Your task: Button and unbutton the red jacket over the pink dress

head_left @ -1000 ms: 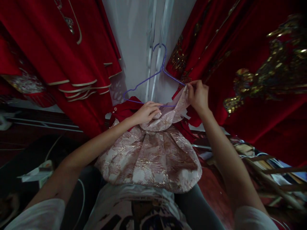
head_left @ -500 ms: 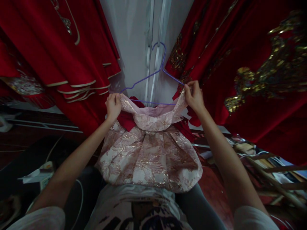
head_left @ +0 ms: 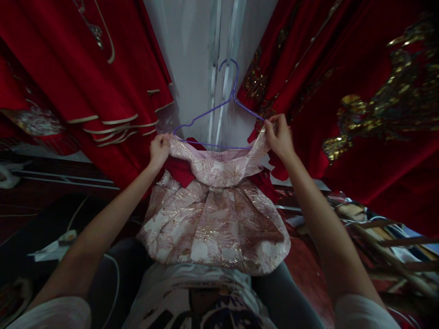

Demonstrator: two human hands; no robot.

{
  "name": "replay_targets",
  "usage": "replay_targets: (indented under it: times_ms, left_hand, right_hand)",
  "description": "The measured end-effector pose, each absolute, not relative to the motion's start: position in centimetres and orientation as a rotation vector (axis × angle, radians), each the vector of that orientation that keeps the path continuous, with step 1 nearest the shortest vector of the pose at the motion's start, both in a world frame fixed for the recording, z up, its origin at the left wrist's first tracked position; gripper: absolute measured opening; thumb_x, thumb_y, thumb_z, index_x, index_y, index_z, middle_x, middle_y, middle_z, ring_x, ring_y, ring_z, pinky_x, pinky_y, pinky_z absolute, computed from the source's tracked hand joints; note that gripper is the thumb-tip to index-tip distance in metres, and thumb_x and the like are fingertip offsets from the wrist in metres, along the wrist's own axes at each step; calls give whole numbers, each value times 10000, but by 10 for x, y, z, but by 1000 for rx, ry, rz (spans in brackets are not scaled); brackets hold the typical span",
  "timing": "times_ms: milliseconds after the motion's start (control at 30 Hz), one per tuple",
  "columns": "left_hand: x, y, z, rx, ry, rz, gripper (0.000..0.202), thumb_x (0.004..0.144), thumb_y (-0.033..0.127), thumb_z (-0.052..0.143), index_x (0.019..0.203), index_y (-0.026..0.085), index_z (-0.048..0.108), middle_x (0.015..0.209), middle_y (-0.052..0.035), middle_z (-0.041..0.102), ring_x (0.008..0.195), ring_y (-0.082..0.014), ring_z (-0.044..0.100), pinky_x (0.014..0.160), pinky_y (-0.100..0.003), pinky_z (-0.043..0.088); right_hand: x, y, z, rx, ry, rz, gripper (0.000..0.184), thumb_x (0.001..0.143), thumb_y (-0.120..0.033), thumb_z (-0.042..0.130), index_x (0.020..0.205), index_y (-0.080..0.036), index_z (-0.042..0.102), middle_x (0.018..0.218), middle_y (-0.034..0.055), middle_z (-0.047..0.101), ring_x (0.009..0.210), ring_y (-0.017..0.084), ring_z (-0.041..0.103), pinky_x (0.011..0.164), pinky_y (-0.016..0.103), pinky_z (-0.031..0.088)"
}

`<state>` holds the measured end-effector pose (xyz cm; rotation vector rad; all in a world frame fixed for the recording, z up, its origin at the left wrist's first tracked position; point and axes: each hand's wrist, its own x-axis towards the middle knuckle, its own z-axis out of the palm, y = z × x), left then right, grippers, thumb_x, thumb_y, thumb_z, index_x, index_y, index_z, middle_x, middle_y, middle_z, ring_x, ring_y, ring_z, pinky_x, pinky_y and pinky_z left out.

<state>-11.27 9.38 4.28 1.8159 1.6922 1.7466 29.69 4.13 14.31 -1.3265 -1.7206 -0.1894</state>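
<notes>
A small pink and gold brocade dress (head_left: 216, 214) with red sleeves hangs in front of me on a thin purple wire hanger (head_left: 219, 107). My left hand (head_left: 159, 151) is closed on the dress's left shoulder at the hanger's left end. My right hand (head_left: 279, 137) pinches the right shoulder of the dress where it meets the hanger's right arm. The hanger's hook rises between both hands against a pale wall.
Red garments with cream trim (head_left: 103, 91) hang at the left. Red velvet garments with gold embroidery (head_left: 360, 105) hang at the right. Wooden sticks and clutter (head_left: 384, 242) lie at the lower right, a white cable (head_left: 113, 274) at the lower left.
My left hand moved from the middle of the neckline out to the dress's left shoulder and spread it along the hanger. My right hand stayed at the right shoulder.
</notes>
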Motion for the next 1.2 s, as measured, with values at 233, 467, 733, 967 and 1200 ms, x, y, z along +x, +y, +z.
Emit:
replay_targets:
  times_ms: [233,467,733,967,1200]
  left_hand:
    - [-73,101,112,2153,1497,1654,326,919,406,462,849,164,669,822,-54,650,863,-184,602,852,-308,471]
    - [-34,98,141,2232,1232,1473,418,909,496,474,909,140,693,879,-73,688,972,-221,620,936,-360,460]
    - [-106,117,107,1907,1446,1277,487,941,479,337,1155,118,584,928,-121,702,756,-177,658,779,-349,519]
    - [-146,91,55,2407,1764,185,641,631,506,694,1165,159,623,1009,-109,693,1075,-291,593,935,-351,434]
    - [-137,99,79,2183,1863,508,303,773,400,491,829,192,703,813,-49,711,783,-229,655,711,-275,471]
  right_hand:
    - [297,40,141,-1320,-1735,-191,409,949,-536,344,1153,-225,514,957,67,636,825,208,605,824,382,472]
    - [299,41,140,-1345,-1726,-184,416,949,-534,336,1174,-228,505,950,65,627,827,216,609,843,401,465]
    - [300,51,134,-1311,-1689,-153,383,937,-526,379,1096,-218,542,927,63,628,772,197,599,781,366,481]
    - [302,56,133,-1193,-1670,-70,427,895,-603,426,1016,-214,556,814,29,581,713,176,564,754,353,478]
    - [302,53,136,-1177,-1670,-58,355,895,-548,468,979,-215,561,788,18,550,684,157,533,705,316,450]
